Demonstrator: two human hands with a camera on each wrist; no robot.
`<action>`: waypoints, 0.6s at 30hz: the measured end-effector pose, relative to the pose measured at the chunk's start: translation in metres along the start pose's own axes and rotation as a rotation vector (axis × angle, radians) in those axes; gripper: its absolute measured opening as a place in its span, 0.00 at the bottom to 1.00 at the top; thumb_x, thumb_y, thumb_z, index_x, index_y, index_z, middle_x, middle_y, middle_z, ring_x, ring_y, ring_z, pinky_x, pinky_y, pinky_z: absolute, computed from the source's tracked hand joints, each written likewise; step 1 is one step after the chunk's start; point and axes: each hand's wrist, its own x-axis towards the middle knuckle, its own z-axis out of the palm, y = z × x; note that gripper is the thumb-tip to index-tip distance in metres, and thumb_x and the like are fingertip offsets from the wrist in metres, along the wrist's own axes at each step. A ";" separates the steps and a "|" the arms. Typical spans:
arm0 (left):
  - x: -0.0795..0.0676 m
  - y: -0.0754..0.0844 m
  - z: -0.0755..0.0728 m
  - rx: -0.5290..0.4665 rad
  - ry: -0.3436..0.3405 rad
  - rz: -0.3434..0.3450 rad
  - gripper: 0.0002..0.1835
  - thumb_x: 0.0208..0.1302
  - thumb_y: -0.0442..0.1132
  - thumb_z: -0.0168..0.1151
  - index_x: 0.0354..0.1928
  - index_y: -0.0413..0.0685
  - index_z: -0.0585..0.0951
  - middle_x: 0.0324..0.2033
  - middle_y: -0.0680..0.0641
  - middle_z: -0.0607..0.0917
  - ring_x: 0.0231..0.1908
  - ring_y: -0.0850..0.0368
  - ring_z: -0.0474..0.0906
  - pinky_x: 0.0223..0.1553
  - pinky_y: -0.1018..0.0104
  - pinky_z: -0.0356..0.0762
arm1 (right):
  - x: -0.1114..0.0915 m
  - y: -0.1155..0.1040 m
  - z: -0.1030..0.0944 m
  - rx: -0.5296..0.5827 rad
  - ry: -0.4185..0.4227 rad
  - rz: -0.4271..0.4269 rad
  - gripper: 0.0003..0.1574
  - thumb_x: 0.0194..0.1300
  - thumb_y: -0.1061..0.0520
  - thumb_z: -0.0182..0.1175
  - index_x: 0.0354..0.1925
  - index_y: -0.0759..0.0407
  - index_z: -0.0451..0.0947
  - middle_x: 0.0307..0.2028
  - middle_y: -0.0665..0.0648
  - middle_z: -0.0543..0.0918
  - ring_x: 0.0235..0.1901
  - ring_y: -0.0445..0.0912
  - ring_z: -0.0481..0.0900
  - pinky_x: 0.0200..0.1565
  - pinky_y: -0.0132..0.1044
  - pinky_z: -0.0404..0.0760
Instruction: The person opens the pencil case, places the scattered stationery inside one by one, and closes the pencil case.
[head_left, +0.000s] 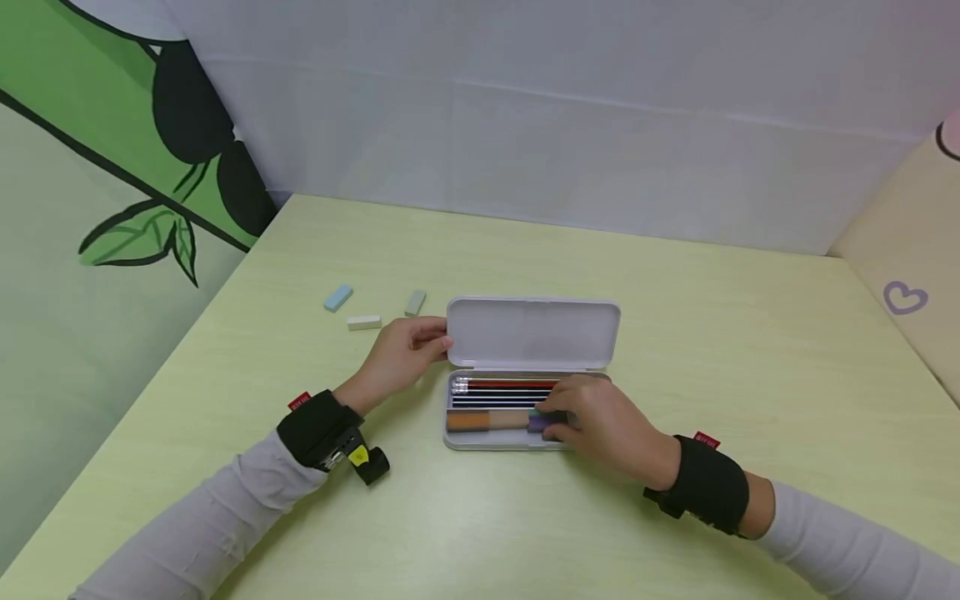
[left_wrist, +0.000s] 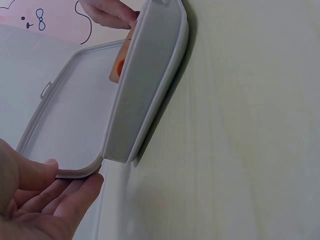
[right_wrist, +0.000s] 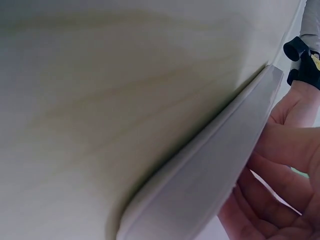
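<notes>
A pale grey pencil case (head_left: 454, 444) lies open on the table, its lid (head_left: 532, 333) tilted up at the back. My left hand (head_left: 401, 354) pinches the lid's left edge between thumb and fingers. Several pencils (head_left: 498, 396) lie side by side in the case's rear compartment. The front one holds marker-like sticks (head_left: 507, 419) with orange, tan, purple and green parts. Over the case's right side, my right hand (head_left: 607, 421) pinches the purple and green end with thumb and forefinger. That hand hides the right end of both compartments.
Left of the case lie three small blocks like erasers: one blue (head_left: 338, 298), one white (head_left: 364, 322), one grey-green (head_left: 416, 303). The pale yellow table (head_left: 720, 317) meets a white cloth wall (head_left: 525, 150) behind and printed panels at both sides.
</notes>
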 end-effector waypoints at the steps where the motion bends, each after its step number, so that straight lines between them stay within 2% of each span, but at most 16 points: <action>1: -0.002 0.000 -0.002 -0.002 -0.006 0.003 0.18 0.69 0.31 0.54 0.58 0.31 0.75 0.51 0.32 0.82 0.49 0.42 0.83 0.50 0.59 0.85 | -0.001 -0.004 0.000 -0.011 0.004 0.002 0.12 0.50 0.59 0.73 0.37 0.58 0.87 0.34 0.50 0.86 0.37 0.42 0.82 0.40 0.34 0.84; 3: -0.006 -0.001 -0.005 -0.009 -0.018 0.010 0.18 0.69 0.31 0.54 0.58 0.30 0.75 0.51 0.32 0.83 0.49 0.42 0.83 0.50 0.59 0.85 | -0.003 -0.012 0.001 -0.026 0.010 0.009 0.13 0.50 0.59 0.74 0.37 0.58 0.87 0.34 0.50 0.86 0.37 0.42 0.82 0.40 0.34 0.84; 13: -0.005 -0.001 -0.005 -0.010 -0.018 0.005 0.18 0.69 0.31 0.54 0.58 0.30 0.75 0.51 0.32 0.83 0.48 0.42 0.84 0.49 0.60 0.86 | -0.001 -0.014 0.001 -0.029 0.008 0.014 0.13 0.49 0.60 0.74 0.37 0.58 0.87 0.33 0.50 0.86 0.37 0.42 0.82 0.40 0.33 0.85; 18: -0.005 -0.002 -0.004 -0.013 -0.020 0.003 0.17 0.69 0.31 0.54 0.58 0.30 0.75 0.51 0.32 0.83 0.48 0.42 0.84 0.50 0.59 0.86 | 0.000 -0.012 -0.003 0.007 -0.027 0.029 0.14 0.49 0.59 0.74 0.37 0.58 0.86 0.34 0.50 0.86 0.36 0.41 0.82 0.40 0.32 0.84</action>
